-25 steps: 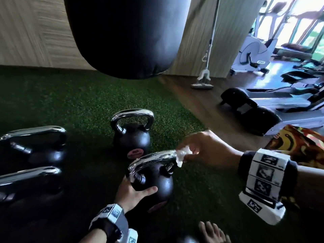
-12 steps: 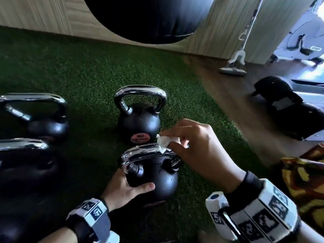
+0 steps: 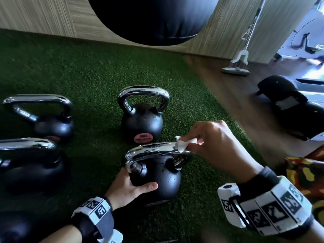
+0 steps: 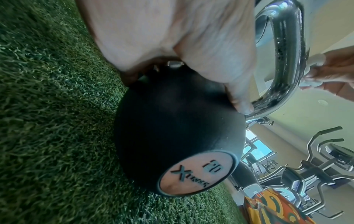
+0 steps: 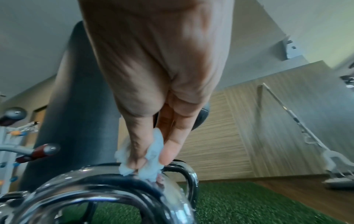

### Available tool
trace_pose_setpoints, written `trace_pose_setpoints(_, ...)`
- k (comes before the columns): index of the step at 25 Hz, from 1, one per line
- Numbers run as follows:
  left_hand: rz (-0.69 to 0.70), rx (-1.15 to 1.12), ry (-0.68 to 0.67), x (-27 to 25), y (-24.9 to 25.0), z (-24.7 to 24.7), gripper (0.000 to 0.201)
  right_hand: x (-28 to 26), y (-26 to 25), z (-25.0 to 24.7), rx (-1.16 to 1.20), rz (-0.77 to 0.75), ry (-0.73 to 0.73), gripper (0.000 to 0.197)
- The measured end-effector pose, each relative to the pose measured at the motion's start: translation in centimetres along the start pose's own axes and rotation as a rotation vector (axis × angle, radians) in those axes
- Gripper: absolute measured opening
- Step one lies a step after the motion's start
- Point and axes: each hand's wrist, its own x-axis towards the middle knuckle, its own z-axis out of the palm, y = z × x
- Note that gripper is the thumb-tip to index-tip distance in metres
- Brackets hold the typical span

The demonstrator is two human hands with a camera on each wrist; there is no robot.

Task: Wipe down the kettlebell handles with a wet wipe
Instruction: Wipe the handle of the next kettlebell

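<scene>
Now the right hand [image 3: 215, 148] pinches a crumpled white wet wipe [image 3: 182, 145] against the chrome handle [image 3: 154, 151]; the left hand [image 3: 126, 186] clasps the round black kettlebell [image 3: 163, 179].

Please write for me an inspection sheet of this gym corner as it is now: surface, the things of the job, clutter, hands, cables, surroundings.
Surface: green artificial turf, meeting a brown wooden floor on the right.
Job's things: black kettlebell with chrome handle, nearest, droplets on it; crumpled white wet wipe on its handle's right end; second black kettlebell with pink label behind; two larger black kettlebells at left.
Clutter: white flat mop leaning on the wall.
Hands: left hand holds the nearest kettlebell's body; right hand pinches the wipe against the handle.
Cables: nothing seen.
Surroundings: black hanging punching bag, wood-panel wall, exercise machines, black treadmill ends.
</scene>
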Motion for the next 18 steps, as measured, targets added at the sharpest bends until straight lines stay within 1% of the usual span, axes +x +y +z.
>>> trace_pose_setpoints(2, 0.004, -0.011, -0.012, 0.1, 0.1, 0.1, 0.081, -0.2, -0.4, 0.0, 0.004, -0.023, -0.005, 0.013)
trace_pose_setpoints(4, 0.0, -0.019, -0.025, 0.1, 0.1, 0.1, 0.081, -0.7, 0.7, -0.4, 0.037, 0.065, 0.004, 0.013)
trace_pose_setpoints(6, -0.004, -0.03, -0.033, 0.2, 0.0, 0.0, 0.079, -1.3, 2.3, -0.7, 0.025, 0.159, -0.031, 0.011)
trace_pose_setpoints(9, 0.014, -0.027, -0.035, 0.1, 0.0, 0.1, 0.074, -1.4, 3.4, -0.3, 0.013, 0.182, -0.07, 0.014)
trace_pose_setpoints(13, 0.02, -0.017, -0.03, 0.1, -0.1, 0.1, 0.072, -1.1, 4.9, -0.1, 0.142, 0.206, -0.086, 0.019)
trace_pose_setpoints(16, 0.004, 0.009, -0.038, 0.3, -0.4, 0.0, 0.074, -1.6, 6.6, 0.9, 0.246, 0.304, -0.184, 0.022)
trace_pose_setpoints(18, -0.005, 0.003, -0.042, 0.2, -0.7, -0.1, 0.072, -2.0, 7.4, 1.6, 0.388, 0.358, -0.233, 0.025)
